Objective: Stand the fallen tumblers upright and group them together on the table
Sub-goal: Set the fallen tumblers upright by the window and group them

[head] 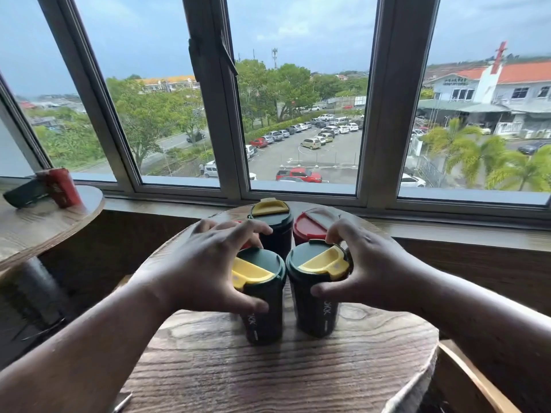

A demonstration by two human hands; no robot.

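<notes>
Several tumblers stand upright in a tight cluster on the round wooden table [268, 374]. Two dark green ones with yellow lid flaps are nearest me: the left green tumbler [262, 296] and the right green tumbler [320, 296]. Behind them stand a third green tumbler [272, 222] and a red-lidded tumbler [313, 223]; a bit of another red lid shows under my left fingers. My left hand [208, 263] wraps the left green tumbler, thumb on its front. My right hand [366, 263] grips the right green tumbler around its lid.
A second wooden table [44, 225] stands at the left with a red tumbler [64, 187] and a dark tumbler lying on its side [25, 193]. The window ledge [447, 234] runs right behind the cluster. A chair edge [477, 383] shows at lower right.
</notes>
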